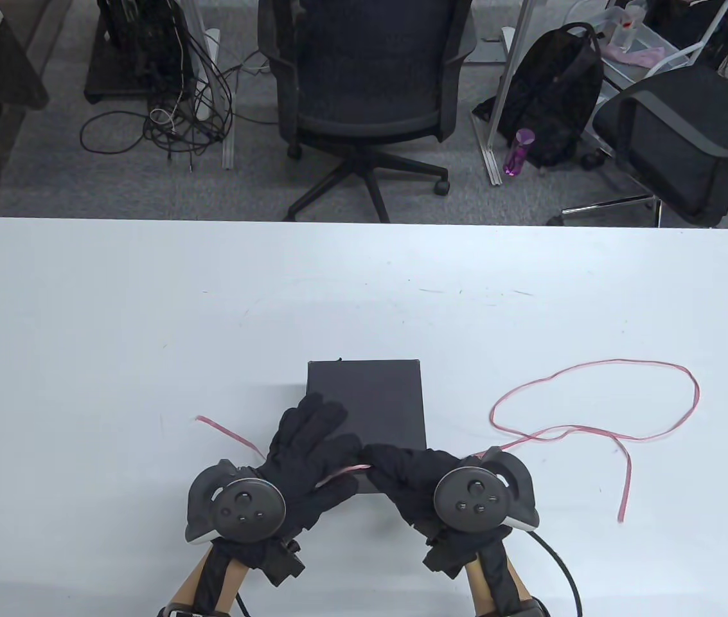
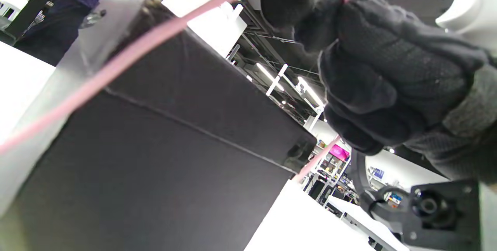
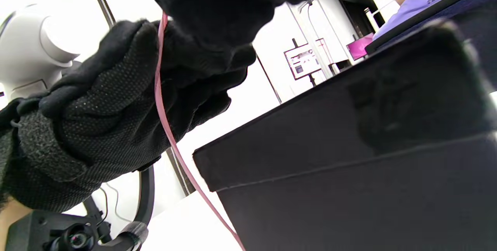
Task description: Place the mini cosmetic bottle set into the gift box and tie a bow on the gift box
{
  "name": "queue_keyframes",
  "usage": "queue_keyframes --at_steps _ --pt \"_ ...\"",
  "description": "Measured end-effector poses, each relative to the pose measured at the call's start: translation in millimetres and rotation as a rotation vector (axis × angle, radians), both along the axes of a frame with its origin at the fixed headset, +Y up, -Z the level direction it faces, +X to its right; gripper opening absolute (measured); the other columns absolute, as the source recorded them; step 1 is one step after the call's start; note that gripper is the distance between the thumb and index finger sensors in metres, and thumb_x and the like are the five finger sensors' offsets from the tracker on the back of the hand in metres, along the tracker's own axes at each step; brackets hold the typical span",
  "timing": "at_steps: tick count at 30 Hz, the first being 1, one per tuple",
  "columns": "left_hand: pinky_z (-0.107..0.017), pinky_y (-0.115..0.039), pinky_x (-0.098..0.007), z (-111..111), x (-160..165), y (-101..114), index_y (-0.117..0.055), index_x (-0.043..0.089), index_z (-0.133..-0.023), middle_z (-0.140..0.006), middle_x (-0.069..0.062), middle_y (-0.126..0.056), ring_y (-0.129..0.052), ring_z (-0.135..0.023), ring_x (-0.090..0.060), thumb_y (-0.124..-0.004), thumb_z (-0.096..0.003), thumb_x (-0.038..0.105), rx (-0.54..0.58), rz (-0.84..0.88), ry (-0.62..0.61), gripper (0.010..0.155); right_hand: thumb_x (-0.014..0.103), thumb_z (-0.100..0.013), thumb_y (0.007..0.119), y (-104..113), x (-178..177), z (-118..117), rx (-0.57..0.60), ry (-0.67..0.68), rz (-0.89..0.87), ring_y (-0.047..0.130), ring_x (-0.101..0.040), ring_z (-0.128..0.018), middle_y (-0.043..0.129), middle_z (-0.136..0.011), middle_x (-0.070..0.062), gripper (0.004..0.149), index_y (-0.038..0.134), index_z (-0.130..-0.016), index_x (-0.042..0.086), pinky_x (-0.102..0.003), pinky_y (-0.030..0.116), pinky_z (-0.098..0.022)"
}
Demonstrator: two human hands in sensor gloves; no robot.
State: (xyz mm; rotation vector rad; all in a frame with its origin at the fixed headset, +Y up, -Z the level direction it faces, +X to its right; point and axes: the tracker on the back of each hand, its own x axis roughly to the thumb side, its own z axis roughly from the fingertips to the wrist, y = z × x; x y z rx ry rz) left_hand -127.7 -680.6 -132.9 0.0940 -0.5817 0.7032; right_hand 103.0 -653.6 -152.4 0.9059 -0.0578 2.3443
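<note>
Fingers of your right hand [image 1: 412, 479] are curled and pinch the pink ribbon [image 1: 595, 402] at the near edge of the gift box [image 1: 365, 400], just where your two hands meet. Your left hand [image 1: 312, 450] lies over the near left corner of the box lid with its fingers stretched out and a little spread; in the right wrist view the ribbon [image 3: 163, 119] runs across its palm [image 3: 105, 119], but you cannot tell whether that hand grips it. The left wrist view shows the right hand [image 2: 388, 88] closed into a fist, with the ribbon [image 2: 128, 53] crossing the top of the closed black box [image 2: 155, 157]. The box sits on the desk [image 1: 113, 308] close to its near edge, about midway along it. From your right hand the ribbon trails out in a wide loose loop toward the desk's right edge. A short end pokes out on the left, beside your left hand.
</note>
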Motion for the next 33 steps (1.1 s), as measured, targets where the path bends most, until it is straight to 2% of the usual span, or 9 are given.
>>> queue_keyframes --at_steps 5,8,12,16,20,22,25,29,33 --pt "-0.08 -0.044 -0.062 -3 -2 -2 -0.079 0.029 -0.089 -0.117 -0.011 -0.059 -0.051 -0.111 -0.048 -0.059 -0.0576 0.048 -0.037 -0.019 0.007 0.042 0.03 -0.059 0.064 -1 3 -2 -0.014 -0.006 -0.018 0.084 -0.006 -0.011 0.091 -0.041 -0.002 0.041 0.077 -0.091 0.01 -0.028 0.082 -0.011" --pt "-0.08 -0.049 -0.063 -4 -7 -2 -0.077 0.029 -0.089 -0.113 -0.009 -0.069 -0.063 -0.109 -0.046 -0.056 -0.0578 0.046 -0.063 0.107 0.006 0.041 0.03 -0.059 0.064 -1 3 -2 -0.004 -0.02 -0.002 0.085 -0.007 -0.013 0.091 -0.043 -0.003 0.041 0.078 -0.091 0.008 -0.028 0.083 -0.013" --pt "-0.076 -0.059 -0.065 -5 -18 -1 -0.077 0.03 -0.088 -0.102 -0.004 -0.085 -0.085 -0.097 -0.04 -0.055 -0.0576 0.047 -0.067 0.211 0.053 0.041 0.03 -0.059 0.065 -2 6 -5 -0.036 -0.021 -0.015 0.09 -0.01 -0.019 0.092 -0.05 -0.006 0.042 0.077 -0.091 0.006 -0.032 0.085 -0.019" --pt "-0.069 -0.076 -0.061 -8 -36 -2 -0.076 0.028 -0.087 -0.09 -0.001 -0.09 -0.1 -0.076 -0.03 -0.054 -0.0578 0.046 -0.057 0.321 0.152 0.041 0.029 -0.059 0.066 -3 17 -9 -0.026 -0.08 -0.007 0.091 -0.011 -0.021 0.092 -0.051 -0.006 0.042 0.077 -0.091 0.006 -0.032 0.086 -0.02" --pt "-0.048 -0.087 -0.044 -12 -52 -7 -0.075 0.025 -0.085 -0.076 0.0 -0.09 -0.097 -0.042 -0.016 -0.053 -0.0581 0.045 -0.084 0.378 0.231 0.04 0.029 -0.059 0.066 -5 34 -16 -0.023 -0.166 -0.011 0.091 -0.011 -0.021 0.092 -0.051 -0.006 0.041 0.077 -0.091 0.006 -0.033 0.086 -0.021" --pt "-0.036 -0.087 -0.036 -13 -60 -9 -0.076 0.025 -0.083 -0.069 0.002 -0.09 -0.091 -0.029 -0.009 -0.053 -0.0581 0.046 -0.032 0.311 0.331 0.04 0.029 -0.059 0.066 -8 44 -20 -0.019 -0.222 -0.01 0.091 -0.011 -0.021 0.092 -0.052 -0.007 0.041 0.078 -0.091 0.006 -0.033 0.086 -0.021" --pt "-0.025 -0.085 -0.032 -12 -68 -10 -0.076 0.024 -0.082 -0.06 0.007 -0.09 -0.087 -0.021 -0.006 -0.054 -0.0586 0.047 0.032 0.183 0.451 0.04 0.029 -0.058 0.067 -11 56 -24 -0.012 -0.285 0.009 0.091 -0.011 -0.021 0.092 -0.052 -0.007 0.041 0.078 -0.091 0.006 -0.033 0.086 -0.021" --pt "-0.02 -0.085 -0.028 -11 -79 -10 -0.077 0.025 -0.082 -0.056 0.01 -0.09 -0.087 -0.019 -0.003 -0.053 -0.0592 0.048 0.178 -0.191 0.66 0.04 0.03 -0.058 0.067 -19 75 -31 0.002 -0.352 0.034 0.091 -0.011 -0.021 0.092 -0.051 -0.006 0.041 0.078 -0.09 0.007 -0.033 0.086 -0.021" --pt "-0.019 -0.084 -0.027 -13 -94 -18 -0.077 0.025 -0.082 -0.056 0.01 -0.09 -0.087 -0.019 -0.002 -0.054 -0.0595 0.049 0.176 -0.33 0.793 0.04 0.03 -0.058 0.067 -30 92 -37 -0.042 -0.412 0.032 0.091 -0.011 -0.021 0.093 -0.051 -0.006 0.041 0.078 -0.09 0.007 -0.033 0.086 -0.02"
